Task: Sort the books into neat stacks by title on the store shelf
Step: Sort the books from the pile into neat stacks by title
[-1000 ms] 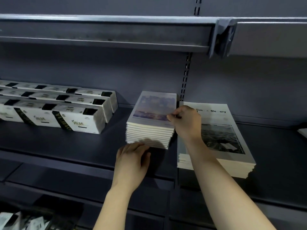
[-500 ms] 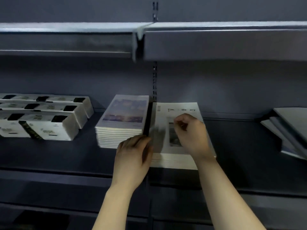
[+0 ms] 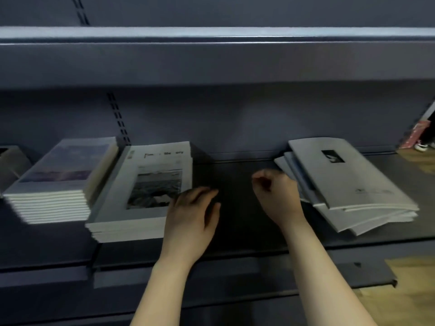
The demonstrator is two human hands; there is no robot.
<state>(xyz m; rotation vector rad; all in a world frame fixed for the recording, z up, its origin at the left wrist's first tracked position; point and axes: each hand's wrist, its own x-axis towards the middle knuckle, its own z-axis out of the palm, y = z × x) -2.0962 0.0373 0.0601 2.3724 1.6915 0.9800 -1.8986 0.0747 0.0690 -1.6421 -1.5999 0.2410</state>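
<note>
Showing blurred title ending "ory", middle stack (image 3: pixel 141 184), left hand (image 3: pixel 190 215) alongside

Shelf (image 3: pixel 240 208): dark painted metal, matt, smooth; upper shelf (image 3: pixel 211 60) front edge w/ faint sheen. Left stack (image 3: pixel 63 170): paper bks, purplish covers look slightly glossy. Middle stack (image 3: pixel 150 175): white paper covers, matt, b&w photo print. Right stack (image 3: pixel 353 180): thin grey paper covers, matt. Floor (image 3: pixel 404 302): wood-look, smooth.

Shop aisle, retail shelving.
Dark metal shelf (image 3: pixel 247 175) on a slotted upright (image 3: pixel 117 118), deep front rail (image 3: pixel 211 62) overhead, identical copies piled flat: purple-cover stack (image 3: pixel 58 165), photo-cover stack (image 3: pixel 150 161), grey pile (image 3: pixel 348 175); wood-pattern floor (image 3: pixel 412 300) alongside.
</note>
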